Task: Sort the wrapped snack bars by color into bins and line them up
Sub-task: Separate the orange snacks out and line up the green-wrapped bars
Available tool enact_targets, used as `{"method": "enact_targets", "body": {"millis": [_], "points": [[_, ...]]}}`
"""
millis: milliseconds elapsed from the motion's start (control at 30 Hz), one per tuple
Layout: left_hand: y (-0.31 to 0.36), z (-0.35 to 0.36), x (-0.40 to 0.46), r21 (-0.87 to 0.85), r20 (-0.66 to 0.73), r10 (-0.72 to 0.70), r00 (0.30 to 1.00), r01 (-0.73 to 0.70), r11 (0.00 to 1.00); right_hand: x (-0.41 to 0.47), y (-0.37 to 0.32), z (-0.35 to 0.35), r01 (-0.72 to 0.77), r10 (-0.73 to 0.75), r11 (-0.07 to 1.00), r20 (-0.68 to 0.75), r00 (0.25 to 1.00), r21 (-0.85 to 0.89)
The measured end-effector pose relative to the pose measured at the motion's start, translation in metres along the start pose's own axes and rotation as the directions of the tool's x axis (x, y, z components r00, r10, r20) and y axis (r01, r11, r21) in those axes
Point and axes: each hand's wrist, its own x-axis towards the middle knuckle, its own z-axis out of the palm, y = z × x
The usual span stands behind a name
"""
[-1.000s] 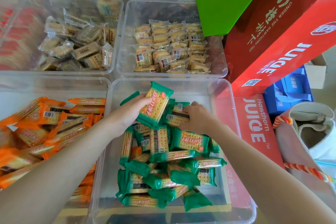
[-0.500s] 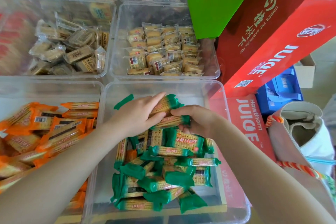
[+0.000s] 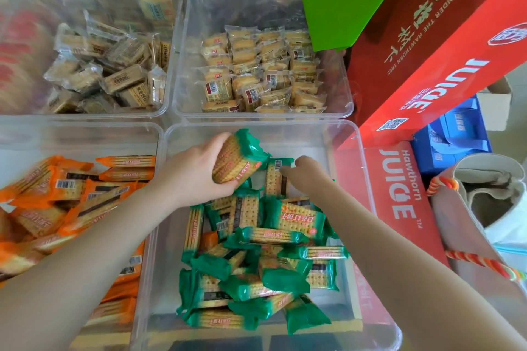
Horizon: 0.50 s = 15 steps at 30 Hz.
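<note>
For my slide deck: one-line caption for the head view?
Left hand grips green bars; right hand reaches into the green bin.
</note>
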Motion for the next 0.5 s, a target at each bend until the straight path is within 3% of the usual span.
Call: {"method": "enact_targets", "body": {"millis": [67, 200, 500], "points": [[0.002, 0.000, 0.003, 0.023, -0.010, -0.010, 1.000, 0.010, 1.000, 0.005, 0.000, 0.011, -0.032, 0.034, 0.997, 0.022, 0.999, -0.074], [0.007, -0.001, 0.005, 0.036, -0.004, -0.031, 1.000, 0.031, 0.999, 0.005, 0.005, 0.034, -0.084, 0.087, 0.995, -0.061, 0.994, 0.053], [0.019, -0.011, 0.001, 0.076, -0.073, 0.035, 0.997, -0.029, 0.997, -0.009, 0.023, 0.031, -0.044, 0.041, 0.999, -0.198, 0.979, -0.012]]}}
